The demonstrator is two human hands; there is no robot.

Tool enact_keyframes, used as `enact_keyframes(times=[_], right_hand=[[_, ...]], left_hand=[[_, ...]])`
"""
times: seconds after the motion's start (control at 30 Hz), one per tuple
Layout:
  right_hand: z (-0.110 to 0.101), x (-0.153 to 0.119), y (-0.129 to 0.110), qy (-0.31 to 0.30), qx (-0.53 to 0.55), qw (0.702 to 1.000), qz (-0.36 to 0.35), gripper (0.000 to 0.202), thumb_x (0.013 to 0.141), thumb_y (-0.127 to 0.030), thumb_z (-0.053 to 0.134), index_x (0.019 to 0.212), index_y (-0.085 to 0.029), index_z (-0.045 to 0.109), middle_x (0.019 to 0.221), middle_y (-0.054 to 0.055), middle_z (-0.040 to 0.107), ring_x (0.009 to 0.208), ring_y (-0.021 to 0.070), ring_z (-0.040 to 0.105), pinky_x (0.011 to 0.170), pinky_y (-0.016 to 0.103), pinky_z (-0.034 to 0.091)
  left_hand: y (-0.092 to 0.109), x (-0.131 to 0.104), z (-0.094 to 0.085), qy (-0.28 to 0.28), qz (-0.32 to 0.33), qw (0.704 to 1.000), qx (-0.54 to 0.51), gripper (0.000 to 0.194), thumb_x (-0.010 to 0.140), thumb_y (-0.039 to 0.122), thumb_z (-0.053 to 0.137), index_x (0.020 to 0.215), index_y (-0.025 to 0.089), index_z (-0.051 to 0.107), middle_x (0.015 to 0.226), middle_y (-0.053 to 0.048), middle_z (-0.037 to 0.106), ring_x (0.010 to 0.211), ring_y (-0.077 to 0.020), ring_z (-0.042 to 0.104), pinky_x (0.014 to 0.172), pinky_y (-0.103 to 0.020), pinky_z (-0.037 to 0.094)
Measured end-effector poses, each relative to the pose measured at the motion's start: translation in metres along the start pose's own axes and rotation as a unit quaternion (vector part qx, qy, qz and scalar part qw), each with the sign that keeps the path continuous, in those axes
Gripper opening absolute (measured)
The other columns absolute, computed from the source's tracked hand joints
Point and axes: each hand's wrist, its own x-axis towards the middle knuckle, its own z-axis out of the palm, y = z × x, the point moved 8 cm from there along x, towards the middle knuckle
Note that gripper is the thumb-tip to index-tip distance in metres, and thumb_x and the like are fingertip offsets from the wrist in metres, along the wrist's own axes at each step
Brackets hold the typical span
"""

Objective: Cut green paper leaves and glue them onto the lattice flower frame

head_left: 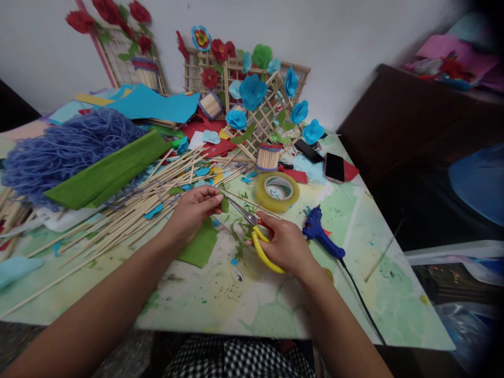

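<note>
so, left hand point(202, 206) pinching green paper scrap point(224, 205), right hand point(284, 241) curled around yellow-handled scissors point(261, 244)

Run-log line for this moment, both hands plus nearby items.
left hand: pinching green scrap | right hand: holding scissors, blades at scrap | nearby: tape, glue gun, green sheet, sticks

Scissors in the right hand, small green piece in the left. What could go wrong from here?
The left hand pinches the green piece right at the tips of the scissors; a slip might nick a finger.

The glue gun lies near the right forearm, its cord running to the table edge; a snag could drag it.
</note>
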Motion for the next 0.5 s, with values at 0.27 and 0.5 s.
enact_keyframes(times=[0.27, 0.5], right_hand=[[-0.0005, 0.0003, 0.0005, -0.002, -0.012, 1.0, -0.001, 0.056, 0.079, -0.047, 0.06, 0.129, -0.021, 0.059, 0.087, 0.008, 0.074, 0.069, 0.0193, 0.063, 0.06, 0.027, 0.039], [0.0006, 0.0014, -0.0008, -0.002, -0.003, 1.0, -0.01, 0.054, 0.079, -0.045, 0.061, 0.127, -0.02, 0.061, 0.081, 0.006, 0.073, 0.064, 0.0177, 0.06, 0.056, 0.026, 0.034]], left_hand=[[-0.0034, -0.0014, 0.0033, -0.014, -0.007, 1.0, 0.002, 0.022, 0.064, 0.025, 0.079, 0.076, 0.014, 0.064, 0.062, 0.003, 0.061, 0.053, -0.0071, 0.056, 0.054, -0.018, 0.047], [-0.0016, -0.002, 0.0045, -0.016, -0.009, 1.0, -0.003, 0.022, 0.063, 0.026, 0.08, 0.074, 0.015, 0.064, 0.06, 0.003, 0.059, 0.051, -0.0072, 0.055, 0.053, -0.018, 0.045]])
